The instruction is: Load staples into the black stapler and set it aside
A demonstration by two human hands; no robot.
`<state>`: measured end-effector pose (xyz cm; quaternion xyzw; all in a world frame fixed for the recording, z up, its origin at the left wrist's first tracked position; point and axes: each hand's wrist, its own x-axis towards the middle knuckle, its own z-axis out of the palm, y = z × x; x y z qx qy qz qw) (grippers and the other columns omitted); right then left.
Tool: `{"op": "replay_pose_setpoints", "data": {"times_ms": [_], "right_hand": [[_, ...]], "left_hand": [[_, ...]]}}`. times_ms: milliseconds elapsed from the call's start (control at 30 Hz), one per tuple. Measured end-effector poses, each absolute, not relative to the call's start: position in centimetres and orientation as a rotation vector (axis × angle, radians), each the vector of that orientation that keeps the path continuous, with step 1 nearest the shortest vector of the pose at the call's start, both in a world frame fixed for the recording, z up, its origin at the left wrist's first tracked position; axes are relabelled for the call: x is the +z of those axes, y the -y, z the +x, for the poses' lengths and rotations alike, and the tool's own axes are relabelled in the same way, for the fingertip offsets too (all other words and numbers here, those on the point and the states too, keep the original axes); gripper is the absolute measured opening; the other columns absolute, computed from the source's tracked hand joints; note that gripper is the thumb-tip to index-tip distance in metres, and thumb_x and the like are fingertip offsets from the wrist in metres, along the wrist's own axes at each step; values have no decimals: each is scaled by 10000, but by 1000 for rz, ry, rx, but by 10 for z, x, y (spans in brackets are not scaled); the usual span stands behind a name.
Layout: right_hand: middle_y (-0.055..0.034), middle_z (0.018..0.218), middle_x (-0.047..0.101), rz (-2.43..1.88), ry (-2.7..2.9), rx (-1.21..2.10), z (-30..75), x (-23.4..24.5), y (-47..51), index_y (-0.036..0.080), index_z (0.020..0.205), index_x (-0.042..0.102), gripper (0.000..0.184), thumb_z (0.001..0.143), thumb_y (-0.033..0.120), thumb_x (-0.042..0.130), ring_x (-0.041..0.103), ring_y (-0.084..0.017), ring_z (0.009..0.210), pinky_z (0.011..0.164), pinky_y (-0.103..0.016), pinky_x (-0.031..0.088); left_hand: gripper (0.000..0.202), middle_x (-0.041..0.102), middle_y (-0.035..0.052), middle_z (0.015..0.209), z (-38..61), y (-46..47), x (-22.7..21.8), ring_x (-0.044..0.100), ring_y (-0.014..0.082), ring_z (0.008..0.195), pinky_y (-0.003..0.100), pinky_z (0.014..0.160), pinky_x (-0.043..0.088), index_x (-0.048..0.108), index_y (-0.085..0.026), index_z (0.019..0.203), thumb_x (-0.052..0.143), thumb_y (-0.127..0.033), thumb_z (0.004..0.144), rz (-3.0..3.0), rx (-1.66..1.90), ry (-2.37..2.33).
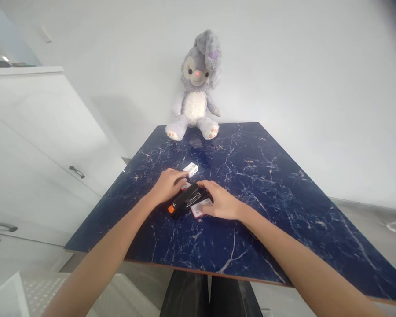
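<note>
A black stapler [185,199] with an orange end lies on the dark blue marbled table [267,211]. My left hand [167,185] rests on its far left side with the fingers curled over it. On the stapler's right end lies my right hand [221,202], fingers bent around it. A small white box [190,169] sits just beyond my left hand. Another white and red box [198,211] lies partly under the stapler and my right hand.
A grey plush rabbit [197,88] sits at the table's far edge against the white wall. White cabinets with dark handles [76,171] stand to the left. The table's near edge [185,269] runs above my legs.
</note>
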<state>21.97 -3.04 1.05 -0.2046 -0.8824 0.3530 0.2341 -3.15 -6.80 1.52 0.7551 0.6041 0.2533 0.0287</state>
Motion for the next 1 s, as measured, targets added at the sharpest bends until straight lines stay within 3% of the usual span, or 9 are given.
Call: {"op": "replay_pose_setpoints", "data": {"times_ms": [100, 167, 233, 300, 367, 633, 733, 800, 1000], "right_hand": [[-80, 1178, 652, -593, 2419, 1021, 222, 15, 28, 226, 1297, 543, 636, 716, 263, 797, 623, -234, 1032, 903, -373, 489], [-52, 1071, 682, -634, 2439, 1047, 224, 17, 24, 231, 1254, 577, 561, 741, 286, 799, 642, -207, 929, 832, -338, 491], [-27, 978, 693, -674, 2464, 1048, 226, 19, 20, 232, 1175, 621, 445, 769, 304, 789, 641, -181, 838, 758, -303, 476], [-10, 916, 692, -686, 2489, 1024, 227, 21, 19, 232, 1110, 641, 352, 795, 314, 773, 629, -161, 775, 702, -278, 450], [0, 867, 684, -683, 2503, 967, 227, 21, 19, 229, 1070, 642, 277, 824, 303, 745, 616, -151, 734, 674, -270, 429], [-36, 1008, 692, -706, 2300, 847, 226, 6, 12, 216, 1196, 607, 389, 828, 254, 728, 624, -167, 821, 748, -283, 458], [17, 821, 668, -749, 2308, 879, 229, 4, 5, 212, 980, 648, 174, 849, 308, 710, 585, -137, 701, 670, -256, 424], [34, 738, 635, -826, 2312, 822, 231, 5, 2, 210, 855, 629, 168, 833, 346, 724, 554, -130, 651, 629, -250, 390], [32, 711, 626, -1032, 2256, 668, 235, 8, -2, 222, 835, 616, 200, 804, 379, 736, 545, -140, 616, 597, -261, 363]], "left_hand": [[311, 768, 53, 973, -29, 75, 26, 668, 258, 1007, 424, 926, 502, 733, -277, 1161, 511, -380, 969, 2157, 1024, -1843], [334, 763, 58, 971, -32, 81, 36, 690, 246, 965, 410, 900, 526, 701, -261, 1204, 532, -413, 960, 2038, 1076, -1672], [441, 753, 76, 1068, -37, 87, 46, 707, 246, 952, 389, 868, 553, 662, -261, 1275, 666, -448, 875, 2010, 895, -1392], [694, 716, 92, 1210, -40, 91, 55, 707, 270, 1025, 382, 862, 573, 595, -294, 1375, 823, -420, 731, 2000, 651, -1190], [829, 670, 97, 1311, -40, 94, 59, 690, 286, 1105, 389, 881, 584, 527, -329, 1441, 865, -375, 686, 1965, 534, -1116], [507, 628, 107, 1389, -25, 87, 33, 652, 305, 1209, 494, 1044, 525, 651, -270, 1302, 757, -403, 824, 1866, 825, -1208], [478, 621, 101, 1399, -25, 85, 31, 643, 301, 1221, 495, 1052, 521, 658, -270, 1303, 724, -413, 852, 1878, 846, -1206], [442, 664, 93, 1340, -29, 84, 32, 664, 289, 1183, 472, 1019, 544, 671, -275, 1291, 693, -422, 874, 1926, 861, -1292], [320, 734, 55, 1204, -40, 77, 28, 711, 259, 1059, 429, 940, 575, 732, -309, 1199, 581, -429, 944, 1981, 810, -1480]]}}
